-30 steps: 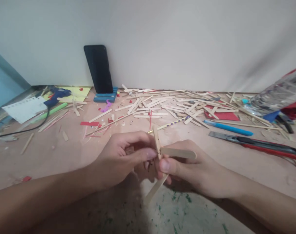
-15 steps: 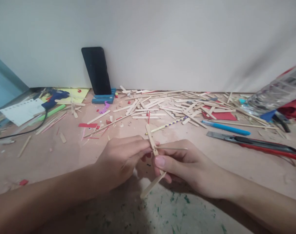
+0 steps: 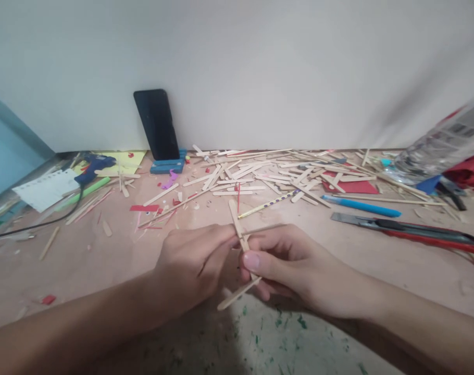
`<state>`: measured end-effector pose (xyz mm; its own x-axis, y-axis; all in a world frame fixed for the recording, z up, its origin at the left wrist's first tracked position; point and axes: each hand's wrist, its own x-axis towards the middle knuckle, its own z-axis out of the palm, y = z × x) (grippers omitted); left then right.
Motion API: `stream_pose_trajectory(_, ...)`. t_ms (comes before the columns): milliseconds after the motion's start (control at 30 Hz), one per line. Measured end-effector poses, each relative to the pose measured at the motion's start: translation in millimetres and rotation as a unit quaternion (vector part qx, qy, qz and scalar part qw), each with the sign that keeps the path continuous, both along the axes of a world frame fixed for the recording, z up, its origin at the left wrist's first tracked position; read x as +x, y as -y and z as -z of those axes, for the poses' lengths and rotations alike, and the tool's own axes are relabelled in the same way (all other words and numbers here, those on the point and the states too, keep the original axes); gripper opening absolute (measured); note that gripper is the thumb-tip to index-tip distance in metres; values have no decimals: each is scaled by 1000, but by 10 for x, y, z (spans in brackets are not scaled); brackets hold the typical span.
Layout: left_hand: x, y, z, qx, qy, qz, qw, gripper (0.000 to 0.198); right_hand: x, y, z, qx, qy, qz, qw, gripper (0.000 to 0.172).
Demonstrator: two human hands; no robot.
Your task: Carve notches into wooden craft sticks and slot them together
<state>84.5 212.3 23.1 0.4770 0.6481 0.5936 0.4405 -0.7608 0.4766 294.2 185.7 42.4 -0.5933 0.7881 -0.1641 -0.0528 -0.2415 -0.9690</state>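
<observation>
Several joined wooden sticks (image 3: 244,243) are held up between your hands, above the table (image 3: 120,276). Your right hand (image 3: 295,265) pinches them, its thumb pressed on the long stick; one stick juts toward your lower left and another points right. Your left hand (image 3: 194,260) has its fingertips at the crossing, though you cannot tell whether they grip. Beyond lie loose sticks (image 3: 252,169), a patterned pencil (image 3: 268,203) and, rightward, a cutter (image 3: 393,226).
</observation>
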Motion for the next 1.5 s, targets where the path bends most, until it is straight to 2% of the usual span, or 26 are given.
stream_pose_trajectory(167, -9, -89, 14, -45, 30, -39, 998, 23, 96, -38, -90, 45, 55, 4, 997, 40)
stream_pose_trajectory(233, -20, -101, 19, -47, 43, -32, 997, 21, 145, -63, -124, 94, 83, 3, 992, 34)
stream_pose_trajectory(300, -25, -97, 26, -54, 45, -18, 997, 20, 175, -83, -144, 137, 92, 5, 986, 36)
stream_pose_trajectory(400, -20, -86, 30, -58, 40, -35, 997, 21, 159, -76, -133, 127, 98, -10, 987, 32)
stream_pose_trajectory(467, -10, -88, 25, -52, 41, -56, 996, 21, 115, -42, -107, 130, 150, -8, 980, 32)
stream_pose_trajectory(533, 0, -98, 18, -56, 50, -65, 995, 20, 58, 2, -76, 170, 241, 18, 956, 39)
stream_pose_trajectory(633, 15, -111, 10, -73, 67, -62, 993, 19, -37, 54, -39, 258, 351, 43, 899, 47)
stream_pose_trajectory(733, 26, -101, 10, -75, 73, -47, 993, 18, -134, 78, -13, 311, 393, 33, 865, 41)
stream_pose_trajectory(800, 27, -89, 11, -70, 75, -32, 994, 19, -186, 91, -3, 316, 387, 27, 866, 25)
stream_pose_trajectory(867, 24, -85, 10, -72, 82, -27, 994, 20, -209, 107, -2, 297, 369, 35, 880, 15)
stream_pose_trajectory(933, 22, -98, 8, -109, 104, -35, 988, 20, -190, 122, -8, 271, 351, 47, 895, 17)
stream_pose_trajectory(1000, 22, -129, 9, -182, 148, -44, 971, 19, -131, 122, -17, 270, 334, 38, 902, 18)
stream_pose_trajectory(1067, 25, -166, 17, -257, 194, -37, 946, 20, -50, 104, -20, 321, 310, 7, 895, 19)
stream_pose_trajectory(1133, 27, -192, 28, -296, 218, -26, 930, 23, 26, 75, -15, 402, 290, -9, 869, 20)
stream_pose_trajectory(1233, 30, -191, 31, -286, 214, -18, 934, 21, 86, 46, -13, 468, 279, 48, 837, 16)
stream_pose_trajectory(1367, 32, -151, 7, -228, 173, -20, 958, 19, 79, 47, -48, 452, 269, 142, 839, 12)
stream_pose_trajectory(1433, 33, -143, 1, -207, 156, -25, 965, 19, 71, 49, -70, 451, 257, 148, 841, 10)
stream_pose_trajectory(1500, 36, -147, 5, -220, 163, -29, 961, 19, 68, 48, -82, 454, 236, 145, 847, 10)
